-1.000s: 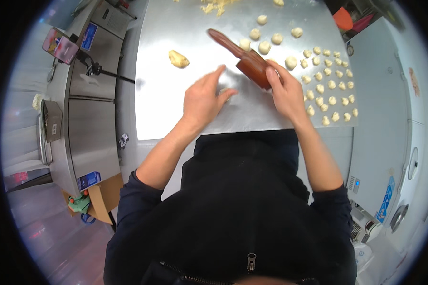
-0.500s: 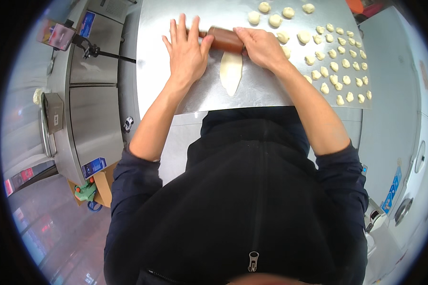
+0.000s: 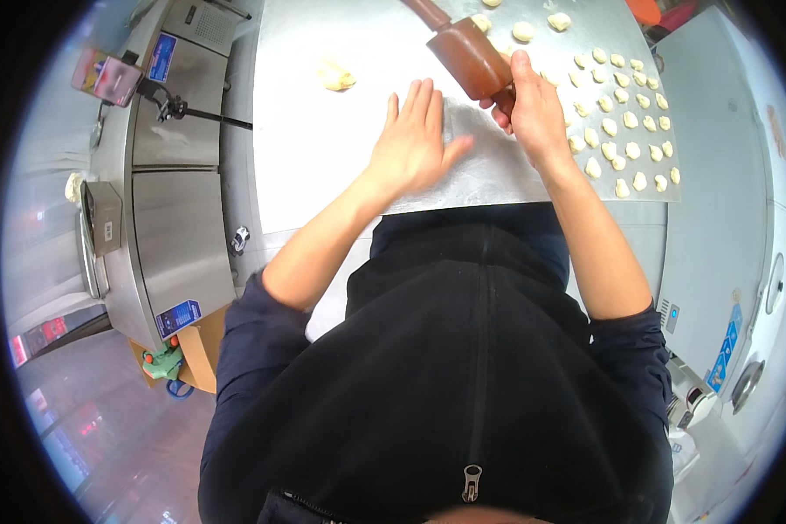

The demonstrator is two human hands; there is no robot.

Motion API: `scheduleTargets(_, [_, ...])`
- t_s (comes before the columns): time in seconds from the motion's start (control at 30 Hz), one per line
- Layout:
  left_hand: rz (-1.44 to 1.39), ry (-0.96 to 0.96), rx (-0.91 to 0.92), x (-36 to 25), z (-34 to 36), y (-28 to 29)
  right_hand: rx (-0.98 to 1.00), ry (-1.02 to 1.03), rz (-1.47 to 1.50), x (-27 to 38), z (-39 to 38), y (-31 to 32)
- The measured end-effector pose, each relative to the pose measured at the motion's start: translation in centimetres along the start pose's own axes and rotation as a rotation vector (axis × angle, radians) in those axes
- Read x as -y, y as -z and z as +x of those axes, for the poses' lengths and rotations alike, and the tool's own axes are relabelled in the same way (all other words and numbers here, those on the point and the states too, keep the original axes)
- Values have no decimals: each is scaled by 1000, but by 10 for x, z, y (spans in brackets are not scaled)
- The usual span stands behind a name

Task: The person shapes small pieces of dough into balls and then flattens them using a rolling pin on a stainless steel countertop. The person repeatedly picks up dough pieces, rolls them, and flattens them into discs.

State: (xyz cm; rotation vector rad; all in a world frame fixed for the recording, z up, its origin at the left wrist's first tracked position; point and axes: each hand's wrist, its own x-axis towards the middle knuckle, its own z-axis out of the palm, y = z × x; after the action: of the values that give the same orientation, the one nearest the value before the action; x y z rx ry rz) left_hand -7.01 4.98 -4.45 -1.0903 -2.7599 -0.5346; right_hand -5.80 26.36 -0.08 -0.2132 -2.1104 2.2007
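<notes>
My right hand is wrapped round one handle of a brown wooden rolling pin, which slants up and away to the left over the metal table. My left hand lies palm down near the table's front edge, fingers stretched out and thumb apart. Whether any dough lies beneath that palm is hidden. Beyond the left hand, toward the left, rests a pale lump of dough. To the right of my right hand, several small dough balls are laid out in loose rows.
A few larger dough pieces sit at the far side of the table. Left of it, a phone is held on a stand arm. Steel cabinets line the left, with a cardboard box on the floor beside them.
The rolling pin has come up off the table, tilted in my right hand. My left hand has left it and moved right and nearer. The flattened dough strip no longer shows; the left lump now does.
</notes>
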Motion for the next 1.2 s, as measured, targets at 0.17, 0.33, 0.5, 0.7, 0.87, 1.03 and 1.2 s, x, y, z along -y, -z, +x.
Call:
scheduleTargets(0.17, [-63, -226, -113, -12, -91, 16, 28, -60, -171, -21, -21, 11])
scheduleTargets(0.33, [84, 85, -306, 30, -50, 21, 37, 162, -548, -44, 13, -28])
scheduleTargets(0.5, [229, 232, -92, 12, -80, 65, 199, 575, -1026, -7, -31, -42])
scheduleTargets(0.7, [261, 374, 273, 23, -73, 75, 438, 98, -1039, 32, -29, -60])
scheduleTargets(0.87, [-193, 251, -264, 76, -24, 12, 40, -19, -430, -20, 44, -50])
scheduleTargets(1.03, [-99, 299, 62, 52, -1, -7, -56, 41, -146, -17, 25, -20])
scheduleTargets(1.2, [175, 218, -105, -1, 28, 27, -38, -64, -158, 3, 12, -15])
